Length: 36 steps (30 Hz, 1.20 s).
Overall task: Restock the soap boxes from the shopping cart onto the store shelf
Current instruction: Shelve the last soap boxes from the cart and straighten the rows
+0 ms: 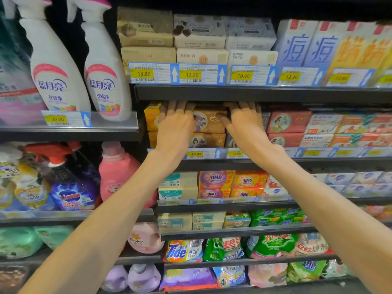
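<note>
From the head camera I am reaching into the second shelf (254,161) from the top with both arms. My left hand (175,126) and right hand (247,124) lie flat, fingers straight and spread, on either side of the top brown soap box (210,120). My right thumb touches its front face; neither of my hands curls round it. I judge this as the settling step: the box is already on the shelf, stacked on a second brown soap box (209,140), and I am squaring it into line above the 12.00 price tag (196,154).

Next, I would say, comes a gentle push back and a return to the cart, which is out of view.

Counting what shows: two brown boxes in this stack, two red boxes (287,122) stacked to the right, two yellow boxes (151,116) partly hidden to the left.
</note>
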### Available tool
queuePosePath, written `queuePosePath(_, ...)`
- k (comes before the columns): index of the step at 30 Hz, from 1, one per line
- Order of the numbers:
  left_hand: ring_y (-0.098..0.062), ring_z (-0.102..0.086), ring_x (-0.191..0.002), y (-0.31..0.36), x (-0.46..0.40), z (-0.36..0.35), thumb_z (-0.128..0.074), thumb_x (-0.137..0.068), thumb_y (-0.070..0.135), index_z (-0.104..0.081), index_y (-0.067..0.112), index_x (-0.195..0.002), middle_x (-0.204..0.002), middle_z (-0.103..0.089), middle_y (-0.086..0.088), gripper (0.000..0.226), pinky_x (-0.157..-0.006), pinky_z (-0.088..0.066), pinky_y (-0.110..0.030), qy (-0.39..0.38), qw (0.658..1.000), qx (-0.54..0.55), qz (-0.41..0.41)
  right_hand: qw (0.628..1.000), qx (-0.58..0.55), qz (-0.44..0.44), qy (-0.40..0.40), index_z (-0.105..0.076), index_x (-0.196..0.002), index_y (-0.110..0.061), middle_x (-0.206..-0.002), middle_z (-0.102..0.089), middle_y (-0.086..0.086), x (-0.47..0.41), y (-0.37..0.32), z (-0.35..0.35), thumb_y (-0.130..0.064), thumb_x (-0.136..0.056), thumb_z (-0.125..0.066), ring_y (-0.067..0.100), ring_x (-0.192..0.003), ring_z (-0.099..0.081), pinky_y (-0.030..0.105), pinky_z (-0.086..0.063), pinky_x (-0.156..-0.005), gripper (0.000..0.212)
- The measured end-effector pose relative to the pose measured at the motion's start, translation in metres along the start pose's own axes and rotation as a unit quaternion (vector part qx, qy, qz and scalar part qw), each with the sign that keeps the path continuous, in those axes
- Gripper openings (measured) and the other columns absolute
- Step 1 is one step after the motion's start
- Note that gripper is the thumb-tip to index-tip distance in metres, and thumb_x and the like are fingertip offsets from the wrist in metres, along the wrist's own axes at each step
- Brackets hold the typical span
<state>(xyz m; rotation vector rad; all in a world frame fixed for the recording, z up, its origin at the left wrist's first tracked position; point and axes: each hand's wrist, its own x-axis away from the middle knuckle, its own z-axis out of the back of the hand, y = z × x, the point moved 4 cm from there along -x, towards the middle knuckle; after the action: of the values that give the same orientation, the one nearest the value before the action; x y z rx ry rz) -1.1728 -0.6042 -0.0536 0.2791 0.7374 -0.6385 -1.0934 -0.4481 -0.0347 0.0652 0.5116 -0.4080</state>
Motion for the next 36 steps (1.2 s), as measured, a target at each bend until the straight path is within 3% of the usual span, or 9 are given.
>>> queuePosePath(8, -0.035, -0.045, -0.135, 0.006, 0.004, 0.012, -0.061, -0.095, 0.031, -0.058, 0.011, -0.133, -0.137, -0.058, -0.014, 0.043, -0.114, -0.034, -0.048, 0.013, 1.000, 0.017, -0.018, 0.998, -0.006, 0.024, 0.064, -0.059, -0.130, -0.010, -0.132, -0.056, 0.018, 0.012, 0.004, 0.003, -0.048, -0.099, -0.047, 0.041, -0.130, -0.042, 0.054, -0.030, -0.113, 0.050)
queuePosePath(12, -0.031, -0.048, -0.124, 0.035, 0.030, 0.024, -0.052, -0.099, 0.023, -0.054, 0.010, -0.134, -0.132, -0.055, -0.011, 0.037, -0.107, -0.039, -0.043, 0.067, 0.987, 0.089, -0.115, 0.989, -0.045, 0.047, 0.130, -0.055, -0.132, -0.010, -0.128, -0.053, 0.013, 0.054, 0.019, 0.014, -0.041, -0.098, -0.048, 0.034, -0.122, -0.046, 0.047, -0.037, -0.107, 0.046)
queuePosePath(17, -0.029, -0.046, -0.129, 0.101, 0.053, 0.018, -0.048, -0.098, 0.022, -0.051, 0.009, -0.139, -0.136, -0.052, -0.009, 0.043, -0.113, -0.034, -0.041, 0.007, 0.971, 0.135, -0.199, 0.991, -0.046, 0.065, 0.112, -0.052, -0.137, -0.011, -0.138, -0.050, 0.010, 0.097, 0.059, 0.001, -0.036, -0.097, -0.049, 0.030, -0.127, -0.045, 0.045, -0.037, -0.107, 0.047)
queuePosePath(25, -0.031, -0.041, -0.134, 0.157, 0.052, -0.001, -0.050, -0.098, 0.028, -0.049, 0.009, -0.141, -0.141, -0.048, -0.012, 0.047, -0.113, -0.035, -0.043, -0.035, 0.980, 0.118, -0.154, 0.996, -0.012, 0.025, 0.090, -0.050, -0.138, -0.011, -0.138, -0.046, 0.013, 0.102, 0.131, 0.003, -0.040, -0.099, -0.043, 0.033, -0.125, -0.044, 0.044, -0.041, -0.102, 0.048)
queuePosePath(29, -0.032, -0.042, -0.132, 0.162, 0.047, -0.010, -0.051, -0.097, 0.031, -0.049, 0.011, -0.142, -0.139, -0.048, -0.012, 0.050, -0.110, -0.037, -0.046, -0.040, 0.987, 0.077, -0.134, 0.995, 0.002, 0.029, 0.096, -0.053, -0.135, -0.008, -0.137, -0.045, 0.020, 0.092, 0.149, 0.000, -0.039, -0.098, -0.050, 0.037, -0.125, -0.041, 0.046, -0.042, -0.103, 0.048)
queuePosePath(36, -0.033, -0.042, -0.131, 0.166, 0.043, -0.023, -0.052, -0.095, 0.036, -0.049, 0.014, -0.143, -0.138, -0.049, -0.011, 0.053, -0.110, -0.033, -0.050, -0.047, 0.993, 0.011, -0.110, 0.995, 0.012, 0.058, 0.083, -0.044, -0.145, -0.013, -0.137, -0.044, 0.020, 0.084, 0.153, -0.016, -0.041, -0.098, -0.050, 0.036, -0.125, -0.039, 0.042, -0.054, -0.083, 0.055)
